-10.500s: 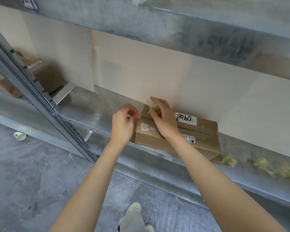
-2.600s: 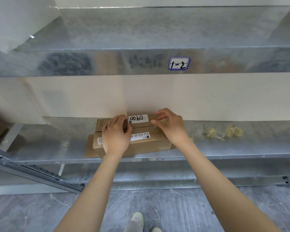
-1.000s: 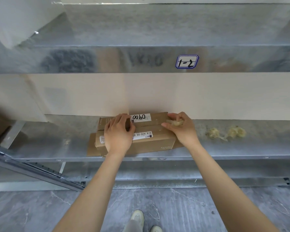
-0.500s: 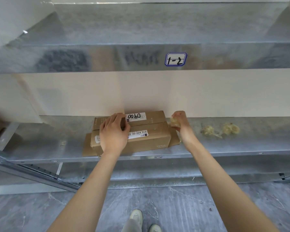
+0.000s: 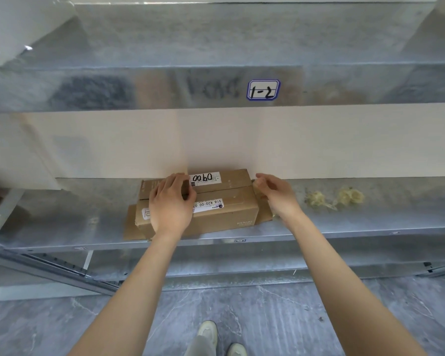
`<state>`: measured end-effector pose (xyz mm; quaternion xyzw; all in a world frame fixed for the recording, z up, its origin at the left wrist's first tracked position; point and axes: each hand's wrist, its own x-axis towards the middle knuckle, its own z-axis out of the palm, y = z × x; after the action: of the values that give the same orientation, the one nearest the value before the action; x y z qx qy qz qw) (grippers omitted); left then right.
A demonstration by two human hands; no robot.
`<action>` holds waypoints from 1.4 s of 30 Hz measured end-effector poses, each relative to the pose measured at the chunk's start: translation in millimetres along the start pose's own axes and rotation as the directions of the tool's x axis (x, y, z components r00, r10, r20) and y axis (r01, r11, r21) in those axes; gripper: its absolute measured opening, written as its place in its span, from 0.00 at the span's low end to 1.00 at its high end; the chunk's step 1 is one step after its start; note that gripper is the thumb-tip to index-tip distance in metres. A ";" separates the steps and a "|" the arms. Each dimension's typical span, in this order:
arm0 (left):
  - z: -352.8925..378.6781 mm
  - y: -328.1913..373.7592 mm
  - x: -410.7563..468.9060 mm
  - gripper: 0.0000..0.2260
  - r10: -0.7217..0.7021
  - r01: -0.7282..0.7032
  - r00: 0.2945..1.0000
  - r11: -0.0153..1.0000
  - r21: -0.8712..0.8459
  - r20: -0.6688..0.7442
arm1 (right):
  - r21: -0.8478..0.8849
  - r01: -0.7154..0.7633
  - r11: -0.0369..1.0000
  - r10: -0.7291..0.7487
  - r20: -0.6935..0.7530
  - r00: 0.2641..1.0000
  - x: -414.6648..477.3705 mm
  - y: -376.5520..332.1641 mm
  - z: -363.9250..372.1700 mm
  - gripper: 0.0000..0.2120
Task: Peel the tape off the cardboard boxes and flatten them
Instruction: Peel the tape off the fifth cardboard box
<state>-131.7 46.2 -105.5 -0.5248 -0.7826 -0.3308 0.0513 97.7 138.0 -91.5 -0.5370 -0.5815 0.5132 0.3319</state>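
A brown cardboard box (image 5: 226, 201) with white labels lies on the metal shelf (image 5: 344, 235), against the back panel. Its end flaps stick out at the left (image 5: 130, 224) and right (image 5: 265, 214). My left hand (image 5: 171, 204) rests palm down on the box's top left part, fingers spread over the seam. My right hand (image 5: 276, 195) is at the box's right end, fingers curled, pinching a small yellowish piece of tape (image 5: 255, 185) near the top right corner.
Two crumpled wads of peeled tape (image 5: 316, 199) (image 5: 350, 196) lie on the shelf right of the box. The upper shelf beam carries a "1-2" label (image 5: 263, 89). A slanted metal rail (image 5: 49, 265) runs below left. My shoes (image 5: 207, 334) stand on the grey floor.
My right hand swung a little off the box's right end with the tape and has come back to its top right corner. My left hand stayed on the box.
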 end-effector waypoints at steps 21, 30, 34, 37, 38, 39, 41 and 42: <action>2.6 5.3 -0.5 0.02 -0.002 0.002 1.000 0.999 0.050 -0.013 | -0.063 0.134 0.989 -0.142 -0.145 0.979 -27.7 10.6 -1.4 0.09; 2.3 6.8 -0.3 0.01 0.019 -0.018 1.000 0.998 0.063 -0.014 | -0.123 0.128 0.984 -0.148 -0.170 0.974 -29.1 11.6 -1.4 0.13; 0.9 7.4 -1.2 0.01 0.022 -0.021 1.000 0.998 0.066 -0.012 | -0.170 0.132 0.976 -0.163 -0.183 0.969 -31.5 7.0 0.1 0.12; 0.6 8.1 -1.9 0.02 0.025 -0.024 1.000 0.998 0.064 -0.015 | -0.238 0.154 0.959 -0.203 -0.199 0.959 -34.4 4.2 2.2 0.11; 0.8 7.9 -1.8 0.02 0.026 -0.025 1.000 0.998 0.064 -0.011 | -0.258 0.165 0.952 -0.221 -0.205 0.954 -35.2 2.7 2.6 0.11; 1.0 7.7 -1.8 0.02 0.025 -0.024 1.000 0.998 0.064 -0.006 | -0.280 0.181 0.943 -0.247 -0.219 0.944 -36.7 0.0 2.8 0.11; 1.2 7.3 -1.1 0.02 0.018 -0.018 1.000 0.998 0.064 -0.004 | -0.312 0.223 0.924 -0.304 -0.240 0.922 -38.2 -4.4 1.1 0.13; 1.2 7.1 -1.3 0.02 0.019 -0.019 1.000 0.998 0.064 -0.007 | -0.309 0.234 0.922 -0.314 -0.241 0.918 -38.8 -4.2 -1.0 0.14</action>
<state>-124.7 47.5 -103.6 -0.5290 -0.7876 -0.3072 0.0741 105.3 101.3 -80.8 -0.5585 -0.6626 0.2928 0.4040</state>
